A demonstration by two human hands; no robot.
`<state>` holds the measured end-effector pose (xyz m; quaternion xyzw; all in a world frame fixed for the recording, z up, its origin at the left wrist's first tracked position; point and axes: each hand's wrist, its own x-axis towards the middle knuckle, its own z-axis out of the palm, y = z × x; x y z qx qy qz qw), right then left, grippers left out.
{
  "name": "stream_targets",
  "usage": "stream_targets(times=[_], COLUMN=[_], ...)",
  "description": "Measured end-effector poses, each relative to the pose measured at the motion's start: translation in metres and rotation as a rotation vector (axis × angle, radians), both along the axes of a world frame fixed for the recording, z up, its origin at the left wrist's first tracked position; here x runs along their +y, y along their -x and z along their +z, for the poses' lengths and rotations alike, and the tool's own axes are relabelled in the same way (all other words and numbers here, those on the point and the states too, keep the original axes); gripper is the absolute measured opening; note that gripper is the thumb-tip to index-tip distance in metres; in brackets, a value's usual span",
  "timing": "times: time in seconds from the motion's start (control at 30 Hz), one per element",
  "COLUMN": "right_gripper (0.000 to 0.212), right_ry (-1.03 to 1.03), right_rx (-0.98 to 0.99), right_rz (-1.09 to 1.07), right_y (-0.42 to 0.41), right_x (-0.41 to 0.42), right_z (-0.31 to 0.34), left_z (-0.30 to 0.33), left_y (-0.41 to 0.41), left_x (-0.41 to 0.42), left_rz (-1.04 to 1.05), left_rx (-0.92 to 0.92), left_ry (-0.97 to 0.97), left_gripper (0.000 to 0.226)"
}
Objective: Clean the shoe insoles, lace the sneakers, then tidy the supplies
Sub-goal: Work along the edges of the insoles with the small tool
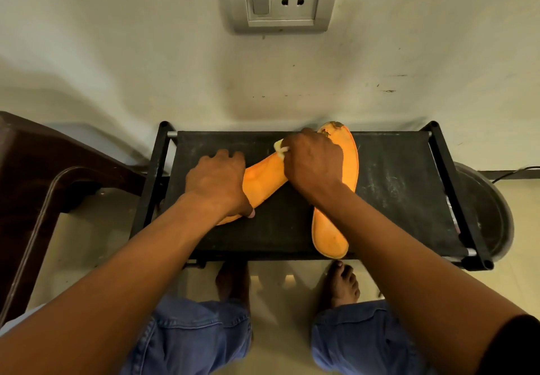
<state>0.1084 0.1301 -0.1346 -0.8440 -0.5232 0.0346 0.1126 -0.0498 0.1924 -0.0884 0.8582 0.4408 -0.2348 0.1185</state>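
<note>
Both hands are down on the black worktop [394,176], each busy with the same orange insole. My left hand [217,179] lies over the near-left end of the left insole [263,180], fingers spread and fairly straight, thumb tip pressed to the cloth surface at the insole's near edge; it reads as pinning, not gripping. My right hand [312,164] is curled around a small pale yellow cloth or sponge [280,148], of which only a scrap shows past the knuckles, and presses it onto the far-right part of that insole.

That insole runs on a diagonal, from near-left under the left hand to far-right under the right hand. So the wiping stroke, as I judge it, has to travel along this long axis, toward the holding hand or away from it, with the right hand doing the work since it already sits on the unheld end.

A second insole [336,228] lies to the right, its long axis running near to far, its far tip dirty and brown. The right forearm crosses over it. It looks untouched, so cleaning is probably early, with lacing and tidying not yet begun. No sneakers or laces are in view.
</note>
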Motion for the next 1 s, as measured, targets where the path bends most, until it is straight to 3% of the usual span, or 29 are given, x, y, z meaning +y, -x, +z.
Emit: stream_targets(times=[0.17, 0.43, 0.53, 0.73, 1.0], right_gripper=[0.029, 0.019, 0.021, 0.028, 0.023], right_ry=[-0.002, 0.050, 0.036, 0.028, 0.067], right_rx=[0.042, 0.088, -0.009, 0.030, 0.046], right_rz=[-0.077, 0.309, 0.215, -0.094, 0.212], right_y=[-0.010, 0.035, 0.027, -0.018, 0.031], right_x=[0.001, -0.002, -0.003, -0.004, -0.019], right_z=[-0.003, 0.002, 0.005, 0.002, 0.008], left_z=[0.001, 0.001, 0.002, 0.003, 0.004], left_y=[0.000, 0.000, 0.000, 0.000, -0.001], left_x=[0.000, -0.003, -0.003, -0.004, -0.005], left_rz=[-0.010, -0.003, -0.003, -0.011, -0.021], left_rx=[-0.006, -0.028, -0.025, -0.020, -0.037], left_ry=[-0.004, -0.015, -0.020, -0.021, -0.041], left_gripper=[0.098, 0.098, 0.097, 0.097, 0.093])
